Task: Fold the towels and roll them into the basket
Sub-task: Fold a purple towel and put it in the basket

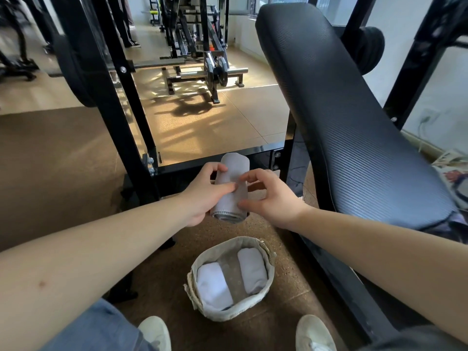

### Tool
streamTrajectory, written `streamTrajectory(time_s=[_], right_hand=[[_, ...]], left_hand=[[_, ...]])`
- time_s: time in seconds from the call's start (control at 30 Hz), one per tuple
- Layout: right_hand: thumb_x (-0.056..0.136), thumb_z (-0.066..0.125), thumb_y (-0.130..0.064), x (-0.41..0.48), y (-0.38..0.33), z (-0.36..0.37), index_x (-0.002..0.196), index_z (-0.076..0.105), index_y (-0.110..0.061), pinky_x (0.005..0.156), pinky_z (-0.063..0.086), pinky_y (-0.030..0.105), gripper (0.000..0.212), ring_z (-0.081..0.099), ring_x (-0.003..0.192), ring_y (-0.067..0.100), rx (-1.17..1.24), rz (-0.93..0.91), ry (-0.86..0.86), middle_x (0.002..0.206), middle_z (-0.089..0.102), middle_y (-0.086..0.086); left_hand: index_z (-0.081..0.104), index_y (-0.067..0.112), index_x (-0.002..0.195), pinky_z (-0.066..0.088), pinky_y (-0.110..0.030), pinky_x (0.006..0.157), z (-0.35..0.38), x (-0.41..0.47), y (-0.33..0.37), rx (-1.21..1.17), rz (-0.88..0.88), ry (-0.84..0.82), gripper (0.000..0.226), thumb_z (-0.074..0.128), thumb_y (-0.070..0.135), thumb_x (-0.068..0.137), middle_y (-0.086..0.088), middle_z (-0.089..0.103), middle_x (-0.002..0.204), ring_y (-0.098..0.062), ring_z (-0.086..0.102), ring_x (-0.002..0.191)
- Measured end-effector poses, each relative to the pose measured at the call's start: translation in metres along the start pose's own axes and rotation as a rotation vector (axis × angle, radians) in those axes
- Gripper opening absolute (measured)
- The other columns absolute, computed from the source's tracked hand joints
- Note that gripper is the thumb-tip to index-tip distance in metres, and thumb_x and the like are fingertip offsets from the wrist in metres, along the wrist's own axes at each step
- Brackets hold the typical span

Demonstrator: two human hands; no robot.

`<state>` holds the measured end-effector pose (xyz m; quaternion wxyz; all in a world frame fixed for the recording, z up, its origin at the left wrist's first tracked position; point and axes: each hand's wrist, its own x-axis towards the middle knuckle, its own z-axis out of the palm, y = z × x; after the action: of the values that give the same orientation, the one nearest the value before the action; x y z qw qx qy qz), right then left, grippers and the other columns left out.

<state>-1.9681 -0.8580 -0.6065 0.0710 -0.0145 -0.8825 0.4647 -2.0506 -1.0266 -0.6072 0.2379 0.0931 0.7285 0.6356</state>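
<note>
A grey towel (233, 188), rolled into a tight cylinder, is held in the air above the basket. My left hand (202, 196) grips the roll from the left, thumb across its top and fingers curled around it. My right hand (271, 198) is at the roll's right side with curled fingers; its thumb and fingertips touch the cloth. Below, on the floor between my shoes, stands a round fabric basket (268, 252). Inside it lie two white rolled towels, one on the left (214, 285) and one on the right (252, 271), with a gap between them.
A black padded bench (354, 122) slopes up on the right. A black steel rack frame (121, 122) stands left and crosses behind the towel. Weight machines and a barbell (217, 72) fill the background. My white shoes (155, 333) flank the basket.
</note>
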Motion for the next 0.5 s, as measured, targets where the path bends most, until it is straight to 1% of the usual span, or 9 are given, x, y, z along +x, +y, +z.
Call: streamTrajectory(time_s=[0.07,0.1,0.17,0.2,0.27,0.33,0.4,0.43,0.5], right_hand=[[0.081,0.083,-0.028,0.000,-0.001,0.000,0.134,0.052,-0.036,0.104,0.049,0.039,0.062,0.052,0.122,0.013,0.034,0.061,0.000,0.136,0.043,-0.004],[0.080,0.083,-0.031,0.000,-0.003,0.000,0.137,0.049,-0.039,0.103,0.051,0.042,0.067,0.051,0.125,0.016,0.089,0.094,-0.018,0.140,0.040,-0.004],[0.078,0.083,-0.030,0.000,-0.006,0.000,0.138,0.046,-0.042,0.090,0.059,0.052,0.071,0.058,0.122,0.024,0.262,0.134,-0.068,0.140,0.041,-0.003],[0.081,0.082,-0.024,-0.001,-0.007,0.000,0.139,0.046,-0.041,0.083,0.062,0.053,0.071,0.064,0.116,0.026,0.356,0.153,-0.089,0.137,0.044,-0.003],[0.087,0.076,-0.007,-0.001,-0.009,0.001,0.142,0.045,-0.036,0.076,0.063,0.049,0.069,0.067,0.107,0.028,0.494,0.196,-0.124,0.133,0.047,-0.002],[0.088,0.073,0.001,-0.002,-0.006,0.002,0.141,0.046,-0.035,0.076,0.063,0.050,0.069,0.065,0.110,0.030,0.550,0.215,-0.122,0.134,0.047,0.003],[0.087,0.072,0.003,-0.002,-0.001,0.007,0.140,0.048,-0.032,0.079,0.063,0.052,0.068,0.064,0.110,0.029,0.517,0.216,-0.089,0.132,0.049,0.004],[0.087,0.071,0.003,-0.004,0.002,0.010,0.140,0.049,-0.031,0.078,0.064,0.046,0.067,0.064,0.109,0.026,0.470,0.209,-0.075,0.129,0.051,0.001],[0.087,0.071,0.003,-0.006,0.010,0.019,0.139,0.051,-0.030,0.069,0.061,0.027,0.064,0.064,0.103,0.017,0.401,0.198,-0.064,0.122,0.054,-0.006]], left_hand=[[0.055,0.046,0.122,0.060,-0.055,0.088,-0.001,-0.004,0.003,-0.027,0.047,-0.073,0.045,0.067,0.011,0.096,-0.013,0.057,0.131,-0.033,0.071,0.105],[0.055,0.050,0.123,0.060,-0.053,0.090,-0.001,-0.006,0.004,-0.027,0.070,-0.106,0.048,0.065,0.010,0.098,-0.011,0.056,0.134,-0.032,0.070,0.108],[0.055,0.057,0.122,0.058,-0.051,0.096,-0.002,-0.008,0.003,-0.020,0.110,-0.156,0.056,0.063,0.007,0.098,-0.008,0.052,0.140,-0.029,0.066,0.116],[0.055,0.059,0.121,0.057,-0.051,0.098,-0.002,-0.010,0.002,-0.017,0.123,-0.174,0.059,0.063,0.005,0.097,-0.007,0.051,0.142,-0.028,0.064,0.118],[0.053,0.061,0.123,0.056,-0.052,0.098,-0.004,-0.011,-0.001,-0.022,0.129,-0.197,0.065,0.063,0.003,0.096,-0.004,0.050,0.140,-0.028,0.063,0.119],[0.050,0.060,0.128,0.057,-0.054,0.096,-0.004,-0.010,-0.005,-0.025,0.108,-0.215,0.067,0.062,0.002,0.097,-0.003,0.051,0.138,-0.029,0.062,0.118],[0.044,0.056,0.135,0.057,-0.052,0.096,-0.002,-0.006,-0.014,0.016,0.084,-0.230,0.067,0.063,0.004,0.097,-0.004,0.051,0.136,-0.028,0.061,0.118],[0.042,0.055,0.138,0.056,-0.052,0.097,-0.001,-0.004,-0.020,0.050,0.074,-0.233,0.068,0.064,0.005,0.097,-0.004,0.050,0.137,-0.027,0.060,0.119],[0.040,0.051,0.142,0.055,-0.052,0.099,0.002,0.001,-0.037,0.101,0.068,-0.215,0.070,0.067,0.008,0.095,-0.004,0.049,0.139,-0.025,0.056,0.122]])
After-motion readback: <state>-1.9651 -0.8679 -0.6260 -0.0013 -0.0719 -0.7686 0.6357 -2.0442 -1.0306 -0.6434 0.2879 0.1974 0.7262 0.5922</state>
